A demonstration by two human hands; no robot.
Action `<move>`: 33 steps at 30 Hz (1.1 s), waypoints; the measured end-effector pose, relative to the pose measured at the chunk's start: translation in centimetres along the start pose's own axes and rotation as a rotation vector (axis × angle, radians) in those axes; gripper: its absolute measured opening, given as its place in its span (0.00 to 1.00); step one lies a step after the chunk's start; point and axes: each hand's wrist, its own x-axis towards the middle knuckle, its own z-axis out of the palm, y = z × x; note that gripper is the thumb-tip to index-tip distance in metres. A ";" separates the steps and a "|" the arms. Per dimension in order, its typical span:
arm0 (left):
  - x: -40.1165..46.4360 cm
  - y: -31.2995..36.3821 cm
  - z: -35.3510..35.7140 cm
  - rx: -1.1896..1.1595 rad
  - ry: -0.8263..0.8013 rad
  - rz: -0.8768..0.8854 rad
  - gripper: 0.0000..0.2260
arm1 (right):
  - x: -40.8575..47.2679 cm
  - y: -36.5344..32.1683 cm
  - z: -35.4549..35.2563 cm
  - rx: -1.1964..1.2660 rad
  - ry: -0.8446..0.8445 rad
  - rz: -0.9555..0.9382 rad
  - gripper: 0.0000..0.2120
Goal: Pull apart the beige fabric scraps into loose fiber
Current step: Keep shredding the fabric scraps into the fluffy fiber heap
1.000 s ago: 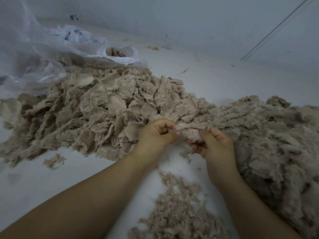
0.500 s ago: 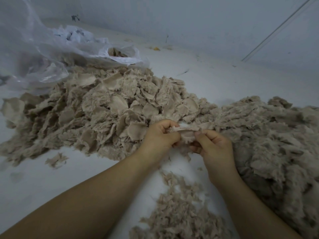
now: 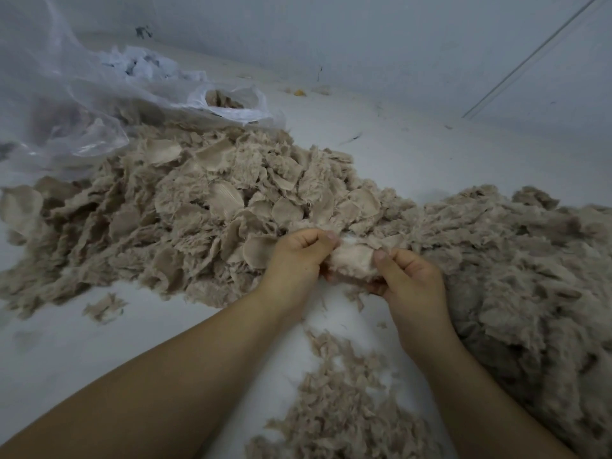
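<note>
One beige fabric scrap (image 3: 352, 261) is stretched between my two hands in the middle of the view. My left hand (image 3: 294, 260) pinches its left edge with thumb and curled fingers. My right hand (image 3: 409, 279) pinches its right edge the same way. Behind and left of my hands lies a big heap of whole beige scraps (image 3: 185, 213). A fluffy mound of loose beige fiber (image 3: 516, 266) fills the right side. A smaller patch of shredded bits (image 3: 341, 412) lies on the white surface between my forearms.
A crumpled clear plastic bag (image 3: 66, 104) lies at the back left, its mouth holding a few scraps (image 3: 225, 99). One stray scrap (image 3: 104, 308) sits alone at the left. The white floor (image 3: 430, 154) meets a pale wall behind.
Both hands have shifted slightly and the scrap between them is now spread wider and flatter, with my right thumb on its right edge.
</note>
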 end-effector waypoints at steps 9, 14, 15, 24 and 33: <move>-0.3 0.1 -0.3 0.240 -0.239 0.013 0.12 | 0.1 -0.1 -0.1 0.052 0.052 0.059 0.16; -0.3 0.5 -0.4 0.233 -0.285 -0.001 0.06 | 0.1 0.2 -0.1 0.014 0.022 0.037 0.16; -0.2 0.4 -0.3 0.261 -0.252 0.009 0.07 | 0.1 0.2 -0.1 0.000 0.022 0.024 0.16; -0.9 1.0 -0.9 0.230 -0.266 -0.019 0.17 | 0.2 0.0 -0.2 -0.131 0.090 -0.058 0.19; -0.8 0.8 -0.7 0.292 -0.221 0.023 0.19 | 0.0 -0.3 -0.2 0.016 0.127 -0.016 0.19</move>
